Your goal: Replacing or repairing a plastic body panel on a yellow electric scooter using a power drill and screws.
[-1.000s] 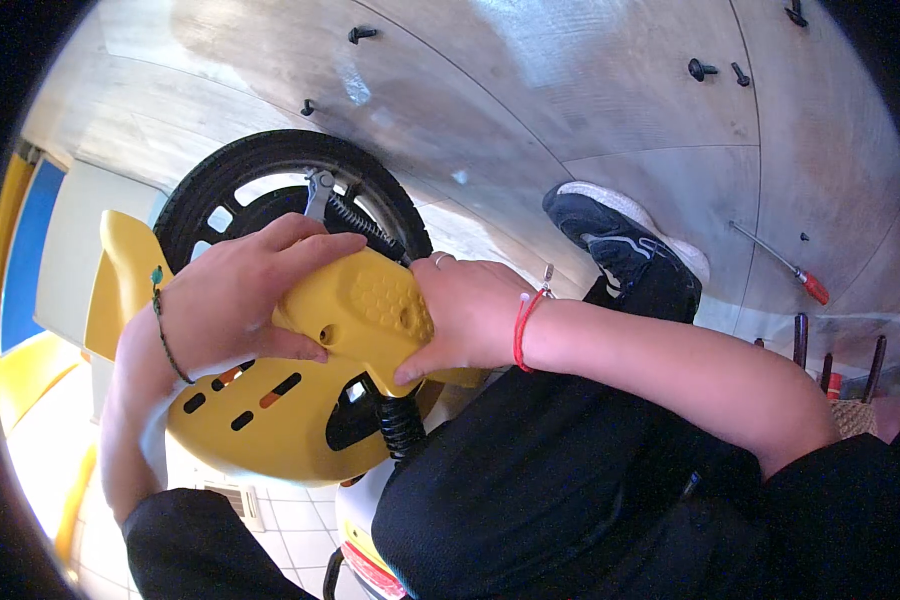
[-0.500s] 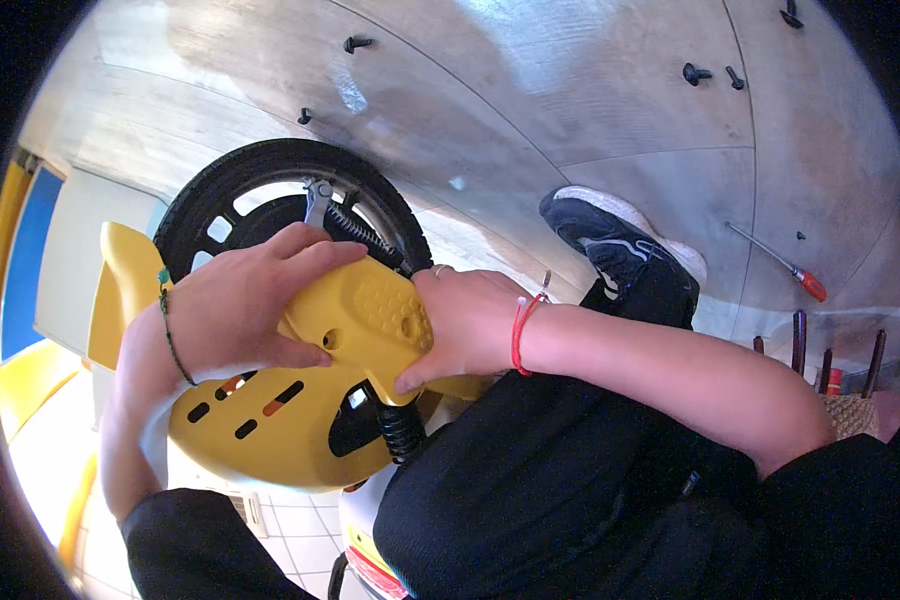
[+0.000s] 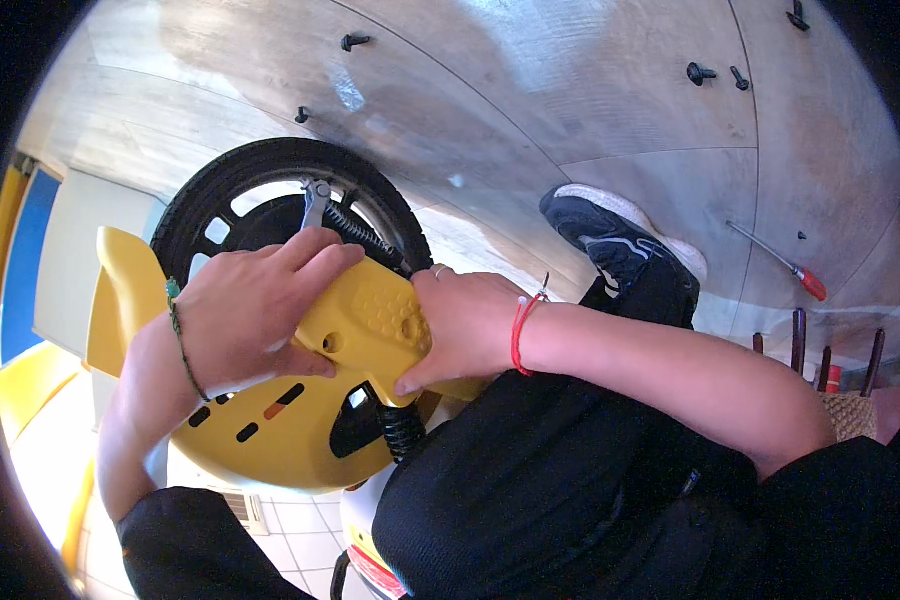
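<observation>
Both my hands grip a small yellow plastic cover (image 3: 366, 328) with a dimpled honeycomb patch and holes. My left hand (image 3: 258, 312), with a green beaded bracelet, holds its left side, thumb low and fingers curled over the top. My right hand (image 3: 462, 320), with a red string bracelet, grips its right side, thumb pressed at the lower edge. Below lies a larger yellow slotted panel (image 3: 250, 460). A black spring or bellows (image 3: 402, 432) runs below the cover. Behind is a black wheel (image 3: 220, 168) with a silver strut (image 3: 318, 198) and coil spring.
Black bolts (image 3: 700, 74) lie scattered on the plank floor (image 3: 490, 90). A red-handled screwdriver (image 3: 810, 286) lies at right, near several dark tool handles (image 3: 798, 340) in a woven basket (image 3: 848, 414). My dark shoe (image 3: 595, 220) is beside the wheel. A grey-and-blue object (image 3: 95, 255) stands at left.
My left hand shifts slightly rightward along the cover. The cover and my right hand sit a little lower in the picture than a second ago; both hands keep their grip.
</observation>
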Demonstrator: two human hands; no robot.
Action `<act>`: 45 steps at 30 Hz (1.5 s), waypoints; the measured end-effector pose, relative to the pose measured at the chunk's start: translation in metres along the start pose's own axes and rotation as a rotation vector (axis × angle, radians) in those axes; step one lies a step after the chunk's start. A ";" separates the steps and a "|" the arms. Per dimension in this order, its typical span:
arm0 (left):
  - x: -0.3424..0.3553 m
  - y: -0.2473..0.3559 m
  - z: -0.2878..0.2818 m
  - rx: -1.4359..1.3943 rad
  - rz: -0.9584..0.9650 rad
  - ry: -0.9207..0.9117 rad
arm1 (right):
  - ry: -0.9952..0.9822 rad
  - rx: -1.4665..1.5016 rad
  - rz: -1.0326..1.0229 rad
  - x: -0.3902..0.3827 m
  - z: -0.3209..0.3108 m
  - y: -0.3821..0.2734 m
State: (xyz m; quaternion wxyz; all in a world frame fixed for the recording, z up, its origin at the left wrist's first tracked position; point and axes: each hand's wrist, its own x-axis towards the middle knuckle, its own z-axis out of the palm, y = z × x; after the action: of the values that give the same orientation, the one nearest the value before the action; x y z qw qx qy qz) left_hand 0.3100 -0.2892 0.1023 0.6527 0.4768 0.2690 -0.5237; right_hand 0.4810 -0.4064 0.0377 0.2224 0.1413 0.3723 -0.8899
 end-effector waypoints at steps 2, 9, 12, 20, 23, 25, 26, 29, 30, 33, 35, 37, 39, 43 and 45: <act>0.001 0.001 0.001 -0.002 -0.009 -0.001 | 0.008 -0.002 -0.011 0.002 0.002 0.002; 0.001 0.009 0.003 0.193 0.021 0.057 | -0.035 -0.034 -0.018 0.007 -0.001 0.002; 0.002 0.003 0.012 0.182 0.114 0.112 | 0.011 -0.016 -0.001 0.006 0.003 0.001; 0.008 -0.005 0.014 0.054 0.200 0.138 | 0.004 0.088 0.018 0.008 0.010 0.006; 0.009 -0.006 0.012 0.069 0.209 0.127 | 0.030 0.159 0.009 0.008 0.014 0.008; 0.009 -0.007 0.011 0.060 0.228 0.124 | 0.075 0.207 -0.024 0.005 0.010 0.010; 0.010 -0.008 0.011 0.061 0.228 0.124 | 0.199 0.283 -0.029 0.000 -0.002 0.010; 0.012 -0.008 0.010 0.048 0.253 0.105 | 0.589 0.336 -0.122 -0.006 -0.009 0.028; 0.012 -0.007 0.010 0.055 0.243 0.105 | 0.848 0.308 -0.211 -0.005 -0.008 0.033; 0.010 -0.005 0.010 0.061 0.218 0.099 | 0.862 0.505 -0.268 -0.014 -0.005 0.026; 0.010 -0.004 0.010 0.057 0.212 0.095 | 0.834 0.579 -0.304 -0.022 -0.007 0.018; 0.010 -0.003 0.009 0.058 0.208 0.108 | 0.719 0.741 -0.319 -0.026 -0.008 0.012; 0.010 -0.003 0.009 0.062 0.201 0.101 | 0.730 0.623 -0.363 -0.028 -0.008 0.011; 0.008 -0.003 0.009 0.062 0.186 0.095 | 0.528 0.485 -0.325 -0.039 -0.005 -0.007; 0.009 -0.005 0.011 0.059 0.184 0.098 | 0.407 0.375 -0.319 -0.038 -0.007 -0.013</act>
State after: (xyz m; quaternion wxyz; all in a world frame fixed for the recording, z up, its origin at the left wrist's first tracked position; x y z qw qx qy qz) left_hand 0.3068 -0.3028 0.0973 0.6700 0.5434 0.2401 -0.4452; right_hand 0.5080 -0.3822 0.0560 -0.0289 0.2948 0.2563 -0.9201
